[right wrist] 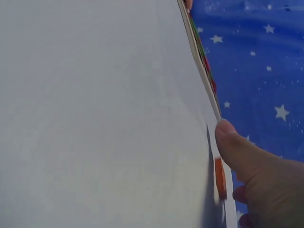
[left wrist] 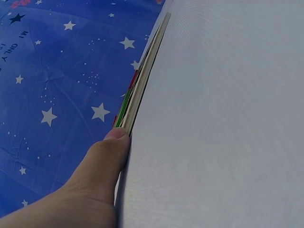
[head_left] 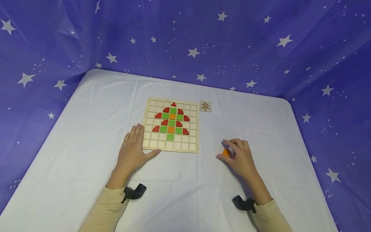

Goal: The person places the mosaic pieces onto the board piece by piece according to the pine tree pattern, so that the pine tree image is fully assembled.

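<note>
A wooden grid board (head_left: pixel 185 150) lies on the table with red, green and orange pieces set in a tree shape. My left hand (head_left: pixel 131 154) rests at its lower left corner, fingers straight along the left side, thumb against the near edge. The left wrist view shows that thumb (left wrist: pixel 97 159) touching the board's edge (left wrist: pixel 147 71). Right of the board, my right hand (head_left: pixel 240 158) arches over an orange piece (head_left: pixel 226 152), thumb and forefinger spread around it. In the right wrist view the orange piece (right wrist: pixel 220 178) appears low at the table surface, apart from the thumb (right wrist: pixel 237 147).
A small pattern card (head_left: pixel 205 106) with a brown tree lies beside the board's upper right corner. White cloth (head_left: pixel 179 199) covers the table. A purple star-printed curtain (head_left: pixel 174 38) hangs behind and at both sides. Dark wrist devices (head_left: pixel 243 203) sit on both forearms.
</note>
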{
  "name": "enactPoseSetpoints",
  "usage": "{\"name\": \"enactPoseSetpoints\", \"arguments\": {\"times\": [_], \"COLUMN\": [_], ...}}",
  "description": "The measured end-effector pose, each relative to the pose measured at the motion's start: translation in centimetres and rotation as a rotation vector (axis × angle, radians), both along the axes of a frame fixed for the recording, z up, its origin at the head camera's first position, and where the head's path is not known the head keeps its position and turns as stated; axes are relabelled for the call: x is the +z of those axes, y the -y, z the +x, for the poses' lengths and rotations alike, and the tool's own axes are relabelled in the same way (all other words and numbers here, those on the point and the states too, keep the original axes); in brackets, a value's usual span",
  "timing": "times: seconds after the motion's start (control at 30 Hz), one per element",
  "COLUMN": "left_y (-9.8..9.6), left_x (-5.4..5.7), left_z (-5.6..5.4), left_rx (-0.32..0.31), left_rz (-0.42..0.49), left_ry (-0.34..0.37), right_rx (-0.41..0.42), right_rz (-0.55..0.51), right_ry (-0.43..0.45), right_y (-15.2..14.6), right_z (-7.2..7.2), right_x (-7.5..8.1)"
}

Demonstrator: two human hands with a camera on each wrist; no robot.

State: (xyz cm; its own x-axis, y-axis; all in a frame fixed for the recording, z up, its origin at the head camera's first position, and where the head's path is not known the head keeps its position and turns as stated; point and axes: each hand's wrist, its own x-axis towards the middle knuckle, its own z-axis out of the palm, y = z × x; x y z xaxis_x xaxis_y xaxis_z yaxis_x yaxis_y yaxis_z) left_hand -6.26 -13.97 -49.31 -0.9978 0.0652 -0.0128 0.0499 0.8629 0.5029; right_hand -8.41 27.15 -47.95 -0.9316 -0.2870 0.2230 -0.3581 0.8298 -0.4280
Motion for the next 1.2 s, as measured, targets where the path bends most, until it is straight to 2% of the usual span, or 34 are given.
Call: {"name": "enactPoseSetpoints", "arguments": {"times": [0.17,0.33,0.53,0.77,1.2], "left_y": [0.0,0.0,-0.1,0.0,0.0], "left_x": [0.0,-0.1,-0.1,-0.1,-0.1], "left_z": [0.0,0.0,0.0,0.0,0.0], "left_rx": [0.002,0.002,0.001,0.001,0.002], "left_rz": [-0.001,-0.004,-0.008,-0.012,-0.011], "left_ry": [0.0,-0.006,-0.015,-0.021,-0.015], "right_rx": [-0.012,-0.013,0.007,0.028,0.069], "right_rz": [0.005,-0.023,-0.038,-0.071,-0.114], "right_ry": [0.008,0.002,-0.031,0.0,-0.015], "right_y": [-1.7,-2.2,-2.3,-2.2,-2.2], "right_z": [0.8,1.2,1.1,1.1,0.8], "right_x": [-0.4,-0.7,-0.8,-0.9,-1.2]}}
